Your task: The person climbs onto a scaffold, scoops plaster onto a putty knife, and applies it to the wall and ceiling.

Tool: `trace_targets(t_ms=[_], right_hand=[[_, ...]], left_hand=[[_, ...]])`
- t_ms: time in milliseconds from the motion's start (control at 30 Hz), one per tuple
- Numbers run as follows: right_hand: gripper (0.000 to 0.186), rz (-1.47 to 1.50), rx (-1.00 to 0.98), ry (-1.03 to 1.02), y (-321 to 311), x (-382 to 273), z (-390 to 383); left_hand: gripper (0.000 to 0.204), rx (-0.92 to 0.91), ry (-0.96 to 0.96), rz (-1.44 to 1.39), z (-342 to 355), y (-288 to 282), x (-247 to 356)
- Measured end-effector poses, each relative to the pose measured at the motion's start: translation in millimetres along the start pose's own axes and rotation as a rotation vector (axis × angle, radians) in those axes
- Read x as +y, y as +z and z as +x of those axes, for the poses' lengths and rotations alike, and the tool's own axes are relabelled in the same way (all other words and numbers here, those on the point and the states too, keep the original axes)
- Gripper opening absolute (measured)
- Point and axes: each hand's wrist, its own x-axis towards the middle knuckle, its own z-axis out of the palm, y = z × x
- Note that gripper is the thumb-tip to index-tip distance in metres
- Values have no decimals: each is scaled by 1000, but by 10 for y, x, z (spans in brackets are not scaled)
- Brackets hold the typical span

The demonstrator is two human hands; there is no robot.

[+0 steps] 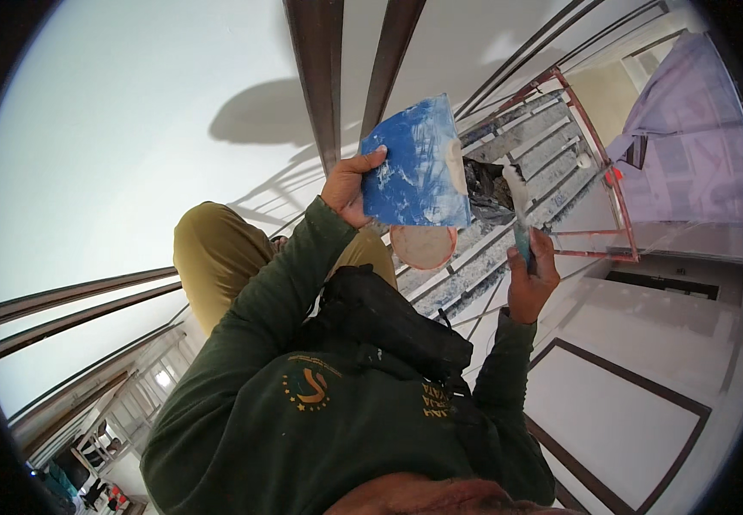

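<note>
My left hand (353, 184) grips the left edge of a flat blue board (410, 167), its thumb lying on top. White smears cover the board, and a dab of pale filler (456, 166) sits at its right edge. In my right hand (533, 279) is a putty knife (522, 232) with a blue-green handle, its blade upward and coated with white filler. The blade is a little right of the board, apart from it. Below the board, a round orange-rimmed tub (424, 247) of pale filler is partly hidden. Behind the board and blade lies crumpled black plastic (487, 190).
A slatted, paint-spattered scaffold platform (552, 142) with red rails (593, 137) stretches ahead and right. Dark beams (316, 77) run along the white wall (131, 146) at left. Translucent plastic sheeting (689, 146) hangs far right. A dark-framed panel (616, 421) is lower right.
</note>
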Motion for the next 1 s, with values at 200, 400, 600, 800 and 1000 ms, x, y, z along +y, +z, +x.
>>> trace_targets(t_ms=[200,400,600,800,1000], right_hand=[[39,730,-334,371,108,-208,235],[47,767,-487,624,134,-221,255],[36,703,-605,709,-53,-1,181],[38,697,-594,734,-109,26,25],[44,883,-443,750,7,129,-132]], left_hand=[[32,-32,-91,41,-60,63,32],[33,-39,-130,91,-91,237,4],[33,-21,-117,51,-105,67,-66],[39,-51,-93,40,-121,0,-36],[39,-59,-24,-37,-107,147,107]])
